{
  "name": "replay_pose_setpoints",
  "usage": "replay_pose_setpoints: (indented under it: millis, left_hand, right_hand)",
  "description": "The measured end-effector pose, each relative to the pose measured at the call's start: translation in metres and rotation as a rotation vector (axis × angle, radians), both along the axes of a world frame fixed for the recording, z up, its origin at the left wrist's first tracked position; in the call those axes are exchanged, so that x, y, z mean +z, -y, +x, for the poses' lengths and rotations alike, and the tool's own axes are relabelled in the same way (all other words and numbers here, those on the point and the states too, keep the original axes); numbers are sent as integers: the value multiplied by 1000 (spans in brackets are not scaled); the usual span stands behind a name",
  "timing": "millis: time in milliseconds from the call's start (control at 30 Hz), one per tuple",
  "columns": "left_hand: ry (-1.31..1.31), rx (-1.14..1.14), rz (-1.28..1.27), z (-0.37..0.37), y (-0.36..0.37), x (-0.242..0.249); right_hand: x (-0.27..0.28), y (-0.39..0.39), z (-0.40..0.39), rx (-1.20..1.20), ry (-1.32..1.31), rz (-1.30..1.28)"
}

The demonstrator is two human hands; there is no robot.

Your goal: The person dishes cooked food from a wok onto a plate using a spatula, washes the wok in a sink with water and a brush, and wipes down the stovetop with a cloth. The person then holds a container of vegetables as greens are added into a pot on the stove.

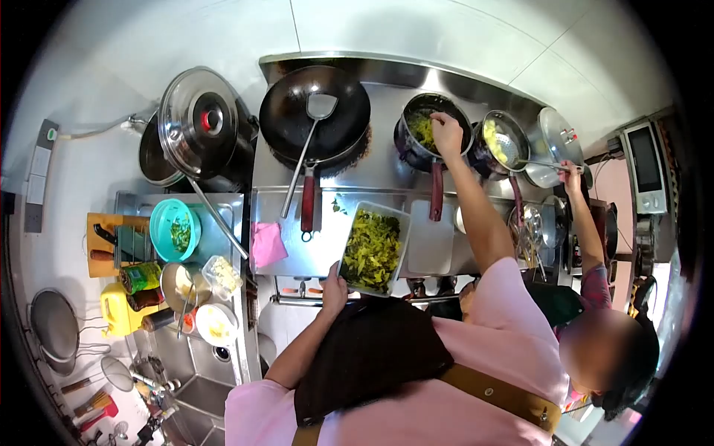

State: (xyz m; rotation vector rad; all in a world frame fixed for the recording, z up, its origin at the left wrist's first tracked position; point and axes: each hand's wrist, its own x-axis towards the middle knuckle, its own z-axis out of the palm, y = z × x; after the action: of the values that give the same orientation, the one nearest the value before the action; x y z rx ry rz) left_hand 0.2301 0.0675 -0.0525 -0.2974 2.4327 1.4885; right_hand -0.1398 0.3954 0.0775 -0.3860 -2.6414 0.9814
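Observation:
My left hand [335, 290] grips the near left edge of a clear plastic container [406, 238] full of chopped leafy greens [373, 249], tilted above the steel counter. Over a dark pot [461, 111] on the stove, my right hand [446, 135] has its fingers pinched together. What they hold, if anything, is hidden. More greens [421, 131] lie inside that pot, and its red-brown handle [436, 192] points toward me.
A co-worker's hand [571, 177] at right holds a skimmer [507, 149] over a second pot [526, 130] with pale food. To my left are a wok [279, 111] with a spatula [322, 105], a large lid [178, 119], a turquoise bowl [156, 230] and a sink [201, 394].

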Motion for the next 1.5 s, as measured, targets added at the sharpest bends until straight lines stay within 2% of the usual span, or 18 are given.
replay_pose_setpoints:
  millis: [67, 100, 200, 300, 333, 433, 567, 667, 833, 933, 1033, 1133, 1200, 1267, 1300, 1333, 1433, 1500]
  left_hand:
    - [-202, -10, -71, 17, 5, -24]
    - [-127, 15, -37, 24, 8, -23]
    - [84, 37, 40, 37, 27, 4]
    - [-86, 45, 48, 56, 45, -13]
    - [31, 91, 147, 57, 50, -8]
    - [124, 126, 150, 60, 63, 4]
    - [250, 166, 106, 53, 71, 43]
    - [126, 174, 61, 64, 74, 19]
    - [265, 225, 87, 68, 76, -3]
    - [208, 162, 5, 62, 78, 13]
    - [171, 140, -7, 58, 78, 16]
    - [208, 148, 23, 47, 75, 30]
    - [151, 131, 21, 50, 76, 23]
    - [117, 142, 44, 51, 75, 22]
    - [144, 148, 54, 50, 75, 25]
    - [185, 156, 80, 51, 75, 23]
    - [256, 189, 170, 53, 77, 22]
    - [262, 193, 149, 58, 77, 18]
  right_hand:
    - [0, 37, 38, 182, -96, -130]
    - [-5, 55, 56, 280, -64, -207]
    - [-36, 101, 108, 491, 234, -153]
    - [-102, 127, 122, 765, 412, -60]
    - [-121, 134, 123, 879, 437, 4]
    - [-151, 155, 124, 997, 369, 341]
    - [-183, 178, 128, 1039, 352, 523]
    - [-191, 190, 128, 1053, 295, 455]
    - [-184, 210, 131, 1116, 343, 390]
    - [-193, 204, 138, 1132, 381, 407]
    - [-217, 176, 145, 986, 378, 315]
    - [-177, 147, 152, 639, 265, -245]
    - [-112, 136, 137, 381, 191, -281]
    - [-62, 103, 108, 248, 81, -552]
    - [-9, 97, 101, 194, 33, -592]
    - [-9, 74, 79, 144, -126, -600]
    - [30, 28, 39, -16, -387, -44]
    - [-32, -34, -8, 122, -229, 198]
